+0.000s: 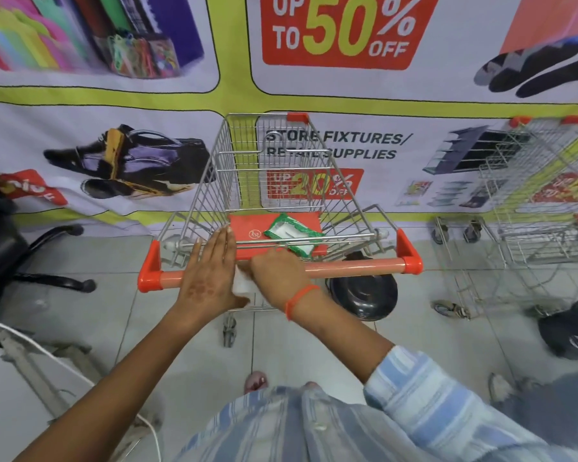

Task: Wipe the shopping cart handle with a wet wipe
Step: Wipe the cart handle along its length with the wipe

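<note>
Fingers (pixel 274 266) of the right hand (pixel 278 278) curling over a white wet wipe (pixel 242 284), pressing it on the orange cart handle (pixel 347 265) at frame centre. Left hand (pixel 207 278) lying flat, fingers straight and together, across the handle beside it. Green wipes packet (pixel 292 233) resting on the red seat flap (pixel 244 228) just above.

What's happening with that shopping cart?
A person is cleaning the cart's orange handle. The right hand presses a white wet wipe against the bar near its middle, while the left hand lies flat over the bar beside it. The green wipes pack sits on the cart's red seat flap.
</note>
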